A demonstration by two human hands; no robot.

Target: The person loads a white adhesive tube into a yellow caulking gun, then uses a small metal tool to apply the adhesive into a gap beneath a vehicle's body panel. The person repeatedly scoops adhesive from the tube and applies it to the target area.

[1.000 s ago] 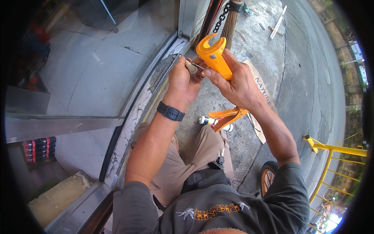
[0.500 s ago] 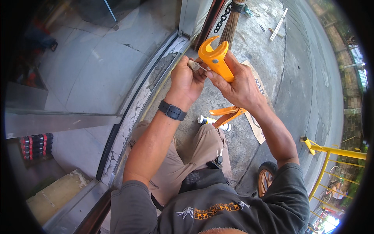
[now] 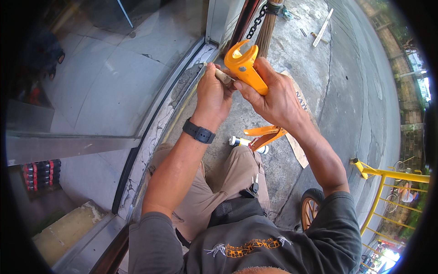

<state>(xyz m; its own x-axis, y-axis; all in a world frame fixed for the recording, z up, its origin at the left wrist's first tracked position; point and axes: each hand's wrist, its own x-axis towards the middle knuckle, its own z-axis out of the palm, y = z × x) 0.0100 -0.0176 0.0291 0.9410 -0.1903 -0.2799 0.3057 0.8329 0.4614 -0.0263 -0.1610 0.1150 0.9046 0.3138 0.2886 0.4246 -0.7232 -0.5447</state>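
Observation:
My right hand [image 3: 279, 101] grips an orange caulking gun [image 3: 252, 78] by its body, with the slotted front end turned up toward me. The gun's handle and trigger [image 3: 269, 133] show below my wrist. In my left hand [image 3: 212, 101] is a small cream-coloured nozzle [image 3: 222, 76], pinched in closed fingers. A thin metal pin runs between the nozzle and the gun near my right thumb. My left fingertips are partly hidden behind the nozzle. By my knee lies a white sealant cartridge [image 3: 235, 141], partly covered by the gun's handle.
A flat cardboard piece [image 3: 297, 153] lies on the concrete. Ahead are a broom [image 3: 266, 32] and a black chain [image 3: 257, 23]. A glass door frame and cracked sill [image 3: 137, 171] run along my left. To my right are a wheel [image 3: 311, 209] and a yellow metal barrier [image 3: 397, 176].
Both hands, with the gun and nozzle, appear slightly farther left in the picture, as does the background. The nozzle now shows more of its side, and its far end points up and left.

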